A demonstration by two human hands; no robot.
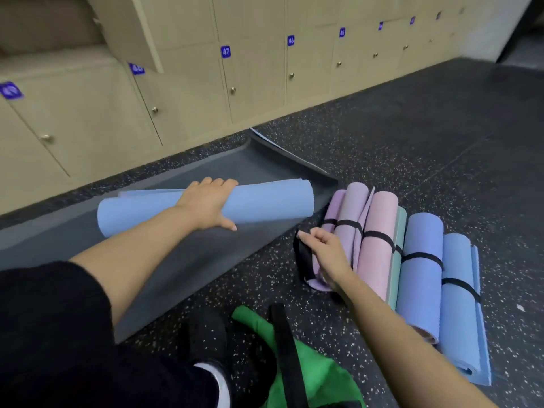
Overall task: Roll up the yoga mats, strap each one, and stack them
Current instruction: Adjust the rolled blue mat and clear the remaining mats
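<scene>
Blue roll (265, 201): lying across the grey mat (176, 260) on the floor (412, 142); left hand (209, 203) is gripping it mid-length, fingers curling over its top; right hand (323, 245) is pinching a black strap (304, 256) between thumb and fingers, touching the strapped rolls (379, 240) lying side by side off the grey mat's right edge.
</scene>
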